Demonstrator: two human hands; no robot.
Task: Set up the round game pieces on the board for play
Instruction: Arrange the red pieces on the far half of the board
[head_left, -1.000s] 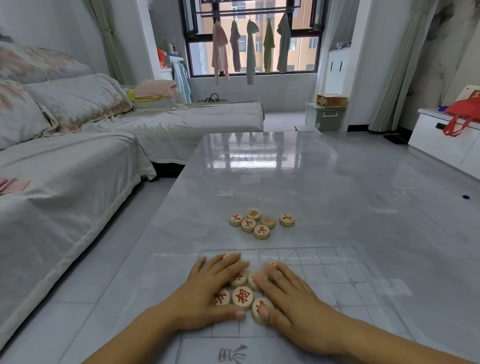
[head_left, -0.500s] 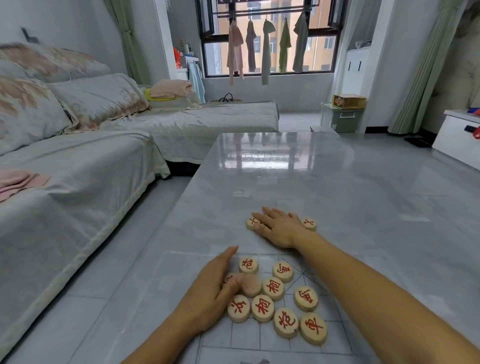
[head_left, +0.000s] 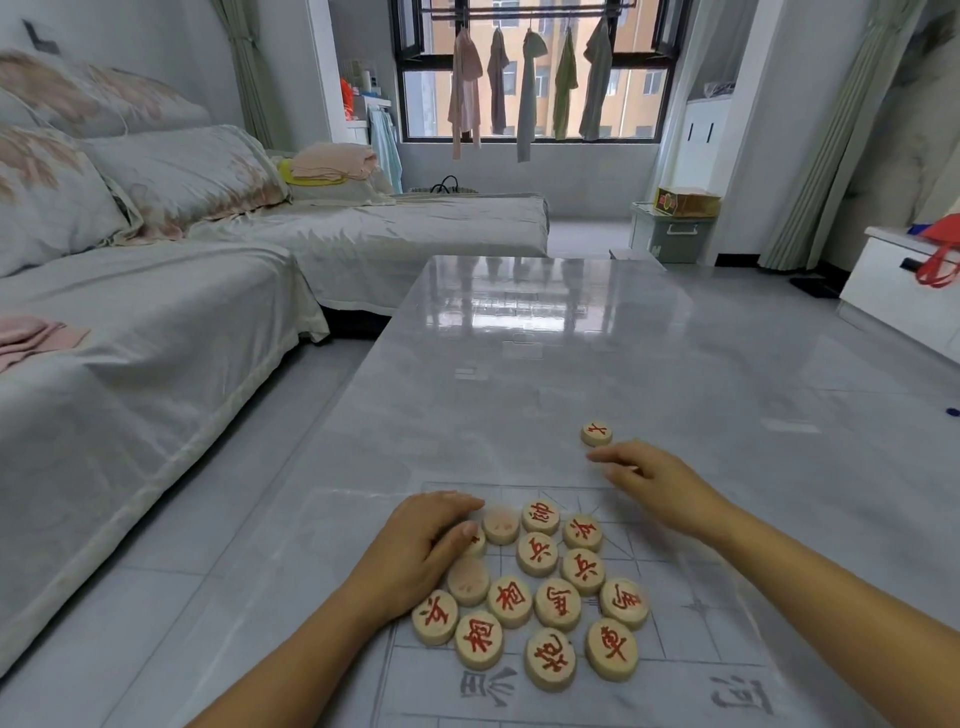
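Several round wooden pieces (head_left: 540, 597) with red characters lie bunched on the near part of the clear gridded board (head_left: 722, 613); two of them show blank faces. One more red-marked piece (head_left: 596, 433) sits alone on the table beyond the board's far edge. My left hand (head_left: 415, 551) rests on the left side of the bunch, its thumb touching a partly hidden piece. My right hand (head_left: 660, 483) hovers low over the board's far edge, fingers loosely stretched toward the lone piece, just short of it and holding nothing.
The board lies on a glossy grey marble table (head_left: 519, 374). A cloth-covered sofa (head_left: 156, 312) runs along the left. A white cabinet (head_left: 893, 291) with a red bag stands at the right, and a small blue object (head_left: 952, 411) lies at the table's right edge.
My right hand swept the far group of pieces back onto the board, leaving one behind. The bunch on the board has grown. My left hand stayed at its left side.
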